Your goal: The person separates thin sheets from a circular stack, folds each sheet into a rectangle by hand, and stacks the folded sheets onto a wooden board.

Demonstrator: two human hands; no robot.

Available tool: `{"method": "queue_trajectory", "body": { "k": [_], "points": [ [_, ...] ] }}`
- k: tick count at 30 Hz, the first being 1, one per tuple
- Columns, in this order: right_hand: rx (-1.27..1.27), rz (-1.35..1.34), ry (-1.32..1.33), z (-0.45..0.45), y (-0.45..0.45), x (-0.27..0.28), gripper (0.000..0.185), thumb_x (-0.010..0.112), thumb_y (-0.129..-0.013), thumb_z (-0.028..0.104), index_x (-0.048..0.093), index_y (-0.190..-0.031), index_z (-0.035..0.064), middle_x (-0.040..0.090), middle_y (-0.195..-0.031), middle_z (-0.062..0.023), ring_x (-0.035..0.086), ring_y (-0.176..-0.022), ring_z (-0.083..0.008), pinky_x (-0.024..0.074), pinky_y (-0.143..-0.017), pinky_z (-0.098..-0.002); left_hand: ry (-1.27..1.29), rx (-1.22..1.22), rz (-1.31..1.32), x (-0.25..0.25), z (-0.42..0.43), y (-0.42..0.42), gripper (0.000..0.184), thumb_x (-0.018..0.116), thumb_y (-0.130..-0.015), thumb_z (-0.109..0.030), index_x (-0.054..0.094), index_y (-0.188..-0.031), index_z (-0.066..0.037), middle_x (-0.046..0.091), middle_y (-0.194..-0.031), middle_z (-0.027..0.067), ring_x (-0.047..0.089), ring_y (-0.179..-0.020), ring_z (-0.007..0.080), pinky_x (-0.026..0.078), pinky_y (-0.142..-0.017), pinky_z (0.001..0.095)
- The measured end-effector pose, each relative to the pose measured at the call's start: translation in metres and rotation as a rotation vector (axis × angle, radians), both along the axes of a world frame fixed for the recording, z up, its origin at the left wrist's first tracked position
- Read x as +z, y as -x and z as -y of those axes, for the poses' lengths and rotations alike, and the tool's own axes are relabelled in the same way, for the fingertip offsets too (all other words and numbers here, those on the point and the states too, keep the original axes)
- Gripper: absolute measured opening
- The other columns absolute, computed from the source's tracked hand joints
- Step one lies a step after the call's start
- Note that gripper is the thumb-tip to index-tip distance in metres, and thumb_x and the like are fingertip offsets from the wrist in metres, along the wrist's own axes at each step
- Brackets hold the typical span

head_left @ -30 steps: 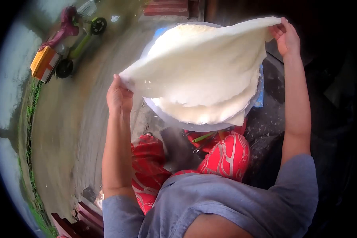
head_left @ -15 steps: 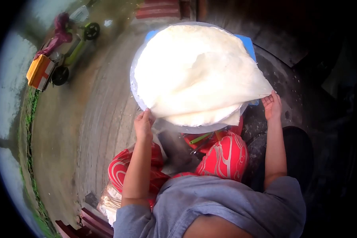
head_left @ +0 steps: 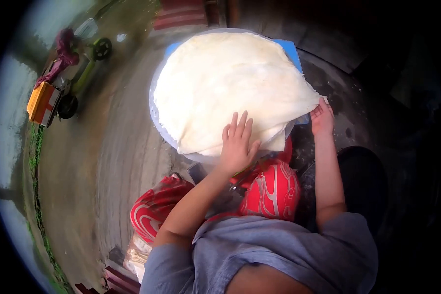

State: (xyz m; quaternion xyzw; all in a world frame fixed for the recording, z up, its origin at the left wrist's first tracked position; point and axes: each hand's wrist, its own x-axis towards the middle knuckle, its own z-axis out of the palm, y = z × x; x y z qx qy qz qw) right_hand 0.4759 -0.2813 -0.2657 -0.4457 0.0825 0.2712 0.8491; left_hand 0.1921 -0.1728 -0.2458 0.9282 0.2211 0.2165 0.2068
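Note:
A large, pale, thin sheet that looks like dough [head_left: 225, 83] covers most of a round, whitish tray [head_left: 158, 115] in front of me. Its right side is drawn out to a point, and my right hand [head_left: 323, 117] pinches that corner beyond the tray's rim. Near the front edge, my left hand [head_left: 237, 144] has its fingers spread flat over the sheet and grips nothing. Folded layers of the same pale material show between the two hands. Blue corners of a support [head_left: 289, 51] stick out from under the tray.
My knees in red patterned cloth [head_left: 274, 193] are close below the tray. A dark flat object [head_left: 197, 172] lies between them and the tray. At the upper left, a green two-wheeler [head_left: 83, 73] with an orange box [head_left: 44, 104] stands on the concrete ground [head_left: 117, 137].
My left hand has let go of the sheet's left front edge and moved right, opening onto its front part. That edge now lies on the tray. My right hand still pinches the corner.

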Motion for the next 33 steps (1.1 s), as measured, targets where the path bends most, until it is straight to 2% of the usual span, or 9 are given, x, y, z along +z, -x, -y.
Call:
{"method": "queue_trajectory", "body": {
  "k": [7, 9, 13, 18, 22, 24, 26, 27, 33],
  "points": [
    [0.366, 1.124, 0.335, -0.075, 0.093, 0.042, 0.016, 0.073, -0.077, 0.01, 0.063, -0.088, 0.0039, 0.064, -0.08, -0.003, 0.057, -0.071, -0.0084, 0.0454, -0.064, -0.0227, -0.09, -0.096, -0.066, -0.023, 0.043, -0.075, 0.058, 0.049, -0.088, -0.036, 0.041, -0.131, 0.003, 0.04, -0.136, 0.0234, 0.031, -0.132, 0.0373, 0.019, -0.107, 0.0542],
    [0.53, 1.541, 0.546, -0.079, 0.114, 0.046, 0.016, 0.075, -0.071, 0.02, 0.067, -0.082, 0.0119, 0.066, -0.077, -0.0023, 0.06, -0.078, -0.0187, 0.0385, -0.082, -0.0328, -0.029, -0.189, -0.074, -0.015, 0.042, -0.067, 0.053, 0.051, -0.087, -0.034, 0.046, -0.126, 0.001, 0.046, -0.129, 0.0224, 0.038, -0.125, 0.0375, 0.022, -0.105, 0.0538],
    [0.914, 1.674, 0.654, -0.082, 0.122, 0.015, 0.014, 0.069, -0.075, 0.026, 0.068, -0.084, 0.0152, 0.066, -0.075, 0.0006, 0.058, -0.086, -0.0183, 0.0282, -0.09, -0.0348, 0.102, -0.348, -0.007, -0.024, 0.029, -0.037, 0.041, 0.055, -0.081, -0.027, 0.056, -0.115, -0.002, 0.059, -0.111, 0.0179, 0.054, -0.105, 0.0366, 0.031, -0.098, 0.051],
    [1.275, 1.471, 0.539, -0.095, 0.09, 0.015, 0.021, 0.054, -0.078, 0.018, 0.07, -0.09, 0.0129, 0.067, -0.08, -0.0077, 0.063, -0.08, -0.0254, 0.0458, -0.076, -0.0364, 0.14, -0.176, 0.086, -0.018, 0.011, -0.003, 0.041, 0.054, -0.083, -0.025, 0.054, -0.117, -0.002, 0.056, -0.118, 0.0167, 0.05, -0.114, 0.0331, 0.03, -0.101, 0.0486],
    [0.916, 1.522, 0.886, -0.099, 0.082, 0.063, 0.022, 0.05, -0.077, 0.011, 0.07, -0.086, 0.0085, 0.065, -0.076, -0.0139, 0.065, -0.075, -0.0273, 0.0507, -0.069, -0.0344, -0.171, 0.057, -0.136, -0.027, 0.001, -0.002, 0.046, 0.048, -0.089, -0.029, 0.049, -0.126, -0.003, 0.042, -0.137, 0.0135, 0.031, -0.134, 0.0278, 0.021, -0.105, 0.0523],
    [0.842, 1.424, 0.928, -0.107, 0.084, 0.071, 0.021, 0.051, -0.078, 0.01, 0.07, -0.089, 0.0104, 0.066, -0.094, -0.0128, 0.062, -0.093, -0.0237, 0.0468, -0.083, -0.0348, -0.142, 0.046, -0.152, -0.032, 0.002, 0.002, 0.049, 0.048, -0.09, -0.032, 0.046, -0.131, -0.005, 0.04, -0.14, 0.0111, 0.032, -0.133, 0.0278, 0.019, -0.104, 0.0553],
    [0.299, 2.12, 0.74, -0.116, 0.085, 0.059, 0.022, 0.056, -0.08, 0.013, 0.068, -0.098, 0.0142, 0.059, -0.119, -0.0075, 0.05, -0.117, -0.0187, 0.0341, -0.099, -0.0398, -0.138, 0.056, -0.16, -0.032, 0.003, 0.003, 0.051, 0.048, -0.09, -0.033, 0.045, -0.132, -0.006, 0.039, -0.141, 0.0107, 0.032, -0.133, 0.0275, 0.019, -0.103, 0.0558],
    [0.449, 2.131, 0.882, -0.122, 0.085, 0.046, 0.033, 0.053, -0.087, 0.025, 0.06, -0.118, 0.0166, 0.043, -0.139, -0.0016, 0.032, -0.133, -0.015, 0.0181, -0.109, -0.0453, -0.136, 0.063, -0.169, -0.031, 0.005, 0.003, 0.052, 0.048, -0.09, -0.033, 0.043, -0.134, -0.007, 0.038, -0.142, 0.0102, 0.032, -0.134, 0.0272, 0.018, -0.103, 0.0563],
    [0.553, 2.045, 1.189, -0.142, 0.059, -0.027, 0.049, 0.042, -0.094, 0.038, 0.041, -0.138, 0.0175, 0.035, -0.146, -0.001, 0.026, -0.137, -0.0157, 0.01, -0.113, -0.0455, -0.127, 0.041, -0.174, -0.032, 0.008, 0.013, 0.051, 0.049, -0.09, -0.032, 0.043, -0.133, -0.008, 0.038, -0.142, 0.0102, 0.028, -0.135, 0.0291, 0.017, -0.104, 0.0563]
  ]
}}
